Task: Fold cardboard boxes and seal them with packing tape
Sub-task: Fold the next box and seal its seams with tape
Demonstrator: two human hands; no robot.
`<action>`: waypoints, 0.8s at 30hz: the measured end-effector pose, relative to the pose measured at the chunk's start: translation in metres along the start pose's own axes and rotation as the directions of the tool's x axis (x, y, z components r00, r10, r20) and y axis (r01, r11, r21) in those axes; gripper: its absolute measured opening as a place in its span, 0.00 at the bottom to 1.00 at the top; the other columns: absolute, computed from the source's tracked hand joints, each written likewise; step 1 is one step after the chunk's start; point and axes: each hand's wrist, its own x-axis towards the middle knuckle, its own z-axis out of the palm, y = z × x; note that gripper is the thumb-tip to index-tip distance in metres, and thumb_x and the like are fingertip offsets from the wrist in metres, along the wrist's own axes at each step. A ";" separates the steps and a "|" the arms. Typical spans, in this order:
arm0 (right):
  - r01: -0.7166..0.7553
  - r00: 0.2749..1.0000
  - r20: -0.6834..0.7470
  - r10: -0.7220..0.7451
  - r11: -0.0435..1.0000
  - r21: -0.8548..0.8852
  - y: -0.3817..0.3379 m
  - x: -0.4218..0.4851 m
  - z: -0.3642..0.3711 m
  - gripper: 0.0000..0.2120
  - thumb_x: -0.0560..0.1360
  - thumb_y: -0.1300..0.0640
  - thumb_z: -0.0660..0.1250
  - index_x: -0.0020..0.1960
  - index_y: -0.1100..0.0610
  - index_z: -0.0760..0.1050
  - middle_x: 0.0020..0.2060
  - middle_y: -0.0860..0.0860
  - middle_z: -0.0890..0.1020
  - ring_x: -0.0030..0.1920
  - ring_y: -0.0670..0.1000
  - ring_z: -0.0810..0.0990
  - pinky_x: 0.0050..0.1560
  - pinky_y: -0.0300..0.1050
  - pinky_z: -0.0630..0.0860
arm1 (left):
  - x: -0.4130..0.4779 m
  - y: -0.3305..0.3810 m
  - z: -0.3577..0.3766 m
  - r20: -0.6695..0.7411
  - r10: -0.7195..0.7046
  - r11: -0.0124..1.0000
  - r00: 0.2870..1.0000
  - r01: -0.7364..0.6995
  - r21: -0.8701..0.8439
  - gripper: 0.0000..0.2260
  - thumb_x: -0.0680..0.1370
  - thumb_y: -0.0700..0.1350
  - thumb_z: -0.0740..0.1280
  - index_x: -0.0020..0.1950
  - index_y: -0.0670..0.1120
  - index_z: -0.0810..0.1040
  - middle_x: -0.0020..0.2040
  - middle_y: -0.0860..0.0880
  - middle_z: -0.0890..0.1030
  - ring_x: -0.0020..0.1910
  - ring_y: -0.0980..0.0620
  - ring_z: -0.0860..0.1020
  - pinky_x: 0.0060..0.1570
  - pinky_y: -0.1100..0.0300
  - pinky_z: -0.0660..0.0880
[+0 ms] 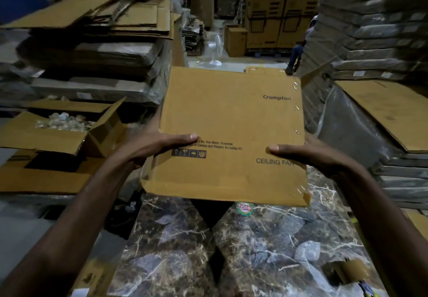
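Fingers (pixel 188 137) gripping one flattened cardboard box (pixel 231 116), left hand (pixel 159 146), right hand (pixel 308 155) at opposite edges

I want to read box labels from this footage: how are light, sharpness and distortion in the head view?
Head view: dim light, corners near black; the flattened box, gripped by the left hand and right hand, is sharp enough to read Crompton and CEILING FAN, small print soft; at the edges the cardboard stacks and wrapped stacks blur and bend with the wide lens.
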 end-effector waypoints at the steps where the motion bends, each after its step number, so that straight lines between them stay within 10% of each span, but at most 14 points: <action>1: 0.015 1.000 -0.013 -0.015 1.000 -0.021 0.000 -0.002 0.000 0.40 0.63 0.46 0.81 0.71 0.47 0.68 0.56 0.38 0.85 0.57 0.42 0.84 0.51 0.33 0.81 | -0.004 -0.005 -0.001 -0.018 0.036 0.999 0.999 -0.035 0.027 0.55 0.56 0.64 0.82 0.79 0.61 0.59 0.65 0.58 0.77 0.62 0.58 0.78 0.61 0.56 0.75; 6: 0.058 0.993 -0.098 -0.071 0.990 -0.126 0.027 -0.017 0.020 0.46 0.65 0.51 0.85 0.73 0.40 0.60 0.58 0.32 0.81 0.59 0.37 0.81 0.50 0.32 0.80 | -0.038 -0.058 0.036 -0.154 0.139 0.990 0.978 -0.134 0.042 0.53 0.64 0.58 0.85 0.79 0.66 0.54 0.64 0.73 0.73 0.63 0.65 0.77 0.60 0.58 0.77; 13: -0.109 0.960 -0.264 0.090 0.992 -0.062 0.160 -0.055 0.095 0.50 0.58 0.33 0.82 0.72 0.48 0.66 0.61 0.43 0.81 0.58 0.38 0.82 0.50 0.34 0.80 | -0.082 -0.162 0.113 -0.206 -0.108 0.994 0.972 0.107 -0.014 0.57 0.67 0.51 0.84 0.84 0.59 0.48 0.75 0.56 0.66 0.71 0.54 0.70 0.66 0.56 0.71; 18: -0.203 0.946 -0.284 0.157 0.969 -0.138 0.209 -0.078 0.129 0.31 0.68 0.42 0.81 0.64 0.39 0.68 0.57 0.38 0.79 0.55 0.31 0.78 0.49 0.26 0.74 | -0.109 -0.212 0.139 -0.167 -0.286 0.957 0.944 0.274 -0.092 0.54 0.69 0.52 0.83 0.84 0.58 0.50 0.76 0.53 0.69 0.74 0.49 0.71 0.71 0.49 0.72; 24: -0.228 0.942 -0.277 0.188 0.966 -0.119 0.238 -0.082 0.144 0.38 0.67 0.26 0.73 0.71 0.41 0.68 0.63 0.41 0.79 0.63 0.43 0.78 0.62 0.48 0.78 | -0.115 -0.225 0.141 -0.172 -0.363 0.921 0.916 0.325 -0.214 0.52 0.66 0.65 0.81 0.82 0.54 0.56 0.78 0.55 0.69 0.76 0.50 0.68 0.75 0.47 0.68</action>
